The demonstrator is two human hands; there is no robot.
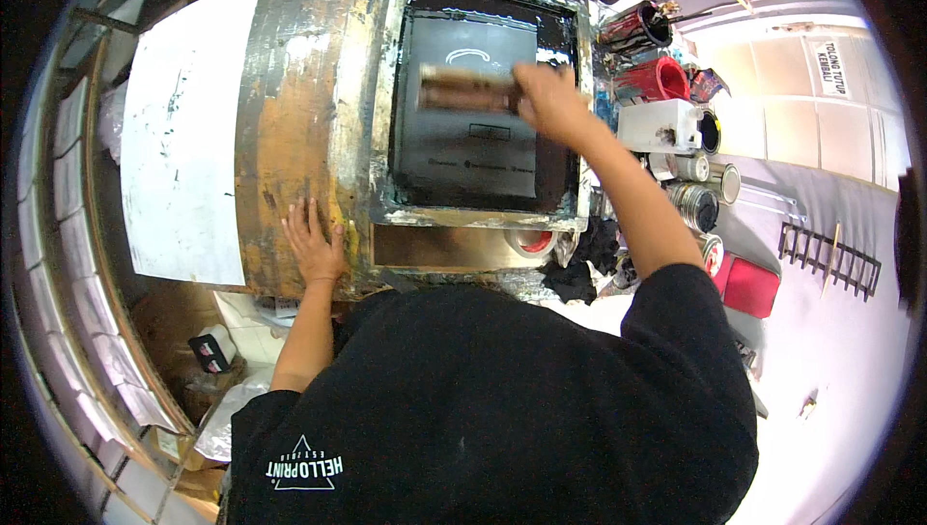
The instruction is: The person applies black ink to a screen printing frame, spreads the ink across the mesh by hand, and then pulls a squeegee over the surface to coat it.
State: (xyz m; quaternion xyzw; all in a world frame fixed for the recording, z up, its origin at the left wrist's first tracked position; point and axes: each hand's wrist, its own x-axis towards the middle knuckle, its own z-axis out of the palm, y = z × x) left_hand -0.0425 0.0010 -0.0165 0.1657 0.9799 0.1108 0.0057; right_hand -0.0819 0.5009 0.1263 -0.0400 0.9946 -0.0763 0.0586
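My right hand (554,105) is closed around one end of a squeegee (465,88), which is blurred by motion. The squeegee is over the upper half of a screen printing frame (383,110), whose worn rim is smeared with ink. Inside the frame, the dark mesh (439,170) carries a printed pattern, and black ink borders it. Whether the squeegee's blade touches the mesh I cannot tell. To the left, my left hand (316,247) lies with fingers spread on the stained wooden worktable (290,110), near its front edge.
A white sheet (183,139) covers the table's left end. Right of the frame stand a red container (654,80), a white container (660,127) and several tins (693,206). Dark rags (572,282) lie by the frame's near right corner. Racks (106,332) line the left side.
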